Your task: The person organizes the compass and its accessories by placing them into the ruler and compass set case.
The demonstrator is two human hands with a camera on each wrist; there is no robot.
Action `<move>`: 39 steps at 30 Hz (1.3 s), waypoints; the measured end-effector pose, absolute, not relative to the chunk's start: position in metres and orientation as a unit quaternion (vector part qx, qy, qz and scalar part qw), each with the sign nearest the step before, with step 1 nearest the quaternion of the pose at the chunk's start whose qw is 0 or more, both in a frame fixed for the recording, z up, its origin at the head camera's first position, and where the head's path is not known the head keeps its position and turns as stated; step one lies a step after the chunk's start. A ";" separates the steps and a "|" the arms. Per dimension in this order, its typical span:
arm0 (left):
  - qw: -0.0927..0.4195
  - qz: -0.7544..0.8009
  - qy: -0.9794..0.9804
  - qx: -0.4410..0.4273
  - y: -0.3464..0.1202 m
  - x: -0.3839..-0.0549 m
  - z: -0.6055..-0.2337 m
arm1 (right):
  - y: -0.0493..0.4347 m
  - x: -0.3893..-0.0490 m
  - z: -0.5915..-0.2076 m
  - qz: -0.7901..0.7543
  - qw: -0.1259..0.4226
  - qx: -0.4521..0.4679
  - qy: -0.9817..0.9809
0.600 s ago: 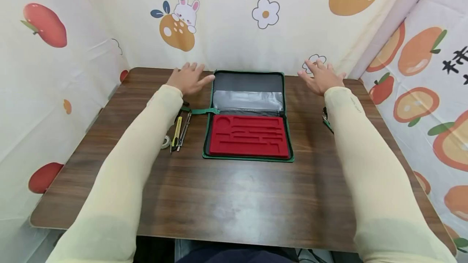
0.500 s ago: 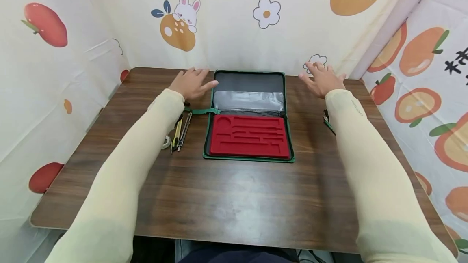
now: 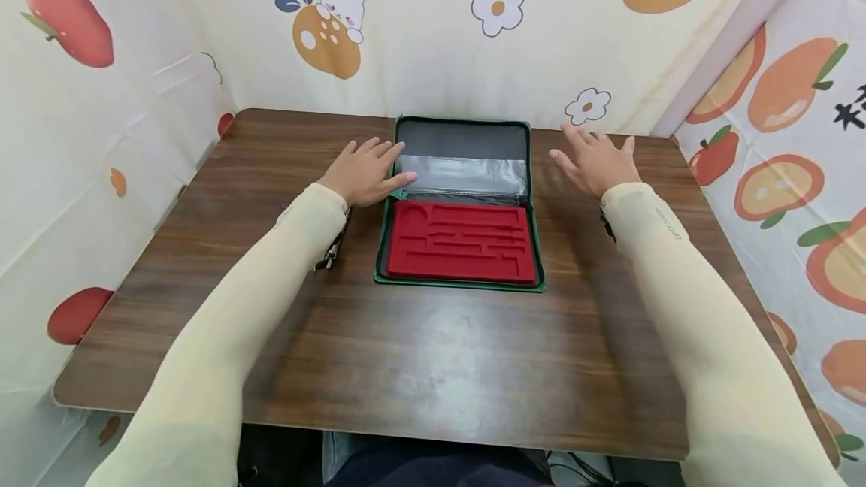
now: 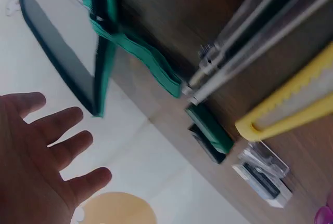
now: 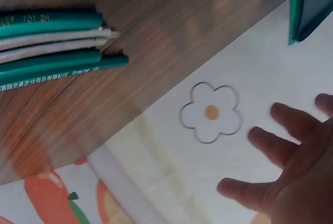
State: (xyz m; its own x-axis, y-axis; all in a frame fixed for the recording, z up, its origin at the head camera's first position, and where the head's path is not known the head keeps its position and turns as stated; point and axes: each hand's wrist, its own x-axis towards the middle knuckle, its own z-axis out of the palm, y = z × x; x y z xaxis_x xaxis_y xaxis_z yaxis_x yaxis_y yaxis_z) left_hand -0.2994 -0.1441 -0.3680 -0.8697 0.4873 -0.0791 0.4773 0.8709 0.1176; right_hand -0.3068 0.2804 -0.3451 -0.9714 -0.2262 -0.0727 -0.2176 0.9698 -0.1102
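Note:
A green zip case [image 3: 460, 286] lies unfolded on the table, its red moulded insert [image 3: 461, 243] showing bare recesses and its lid holding a clear pocket. My left hand [image 3: 365, 173] hovers at the case's left edge, fingers spread, thumb overlapping the edge in the head view. To the right of the case, my right hand [image 3: 597, 162] is held over the table with its fingers apart and holds nothing. Beneath the left wrist are a metal drawing compass [image 4: 210, 65] and a yellow cutter knife [image 4: 291, 99]. Green pencils [image 5: 62, 69] lie beneath the right wrist, mostly hidden from the head view.
The case's green strap [image 4: 143, 55] reaches toward the compass. Small green blocks [image 4: 210, 130] and a little clear box [image 4: 264, 159] lie near the table's far edge. Patterned curtains [image 3: 433, 36] stand close behind and beside the wooden table [image 3: 433, 367].
Both hands have come back toward the body, the left also slightly rightward to the case edge. The left sleeve now covers most of the tools. The head view has tilted down a little.

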 end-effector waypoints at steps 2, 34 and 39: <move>0.056 0.048 0.963 0.258 -0.142 -0.292 -0.370 | 0.277 -0.299 -0.351 -0.036 0.044 -0.114 0.992; 0.017 -0.037 0.910 0.412 -0.098 -0.227 -0.406 | 0.237 -0.194 -0.416 -0.033 0.072 -0.253 0.964; 0.032 -0.014 0.912 0.408 -0.102 -0.225 -0.404 | 0.237 -0.195 -0.416 -0.030 0.089 -0.264 0.960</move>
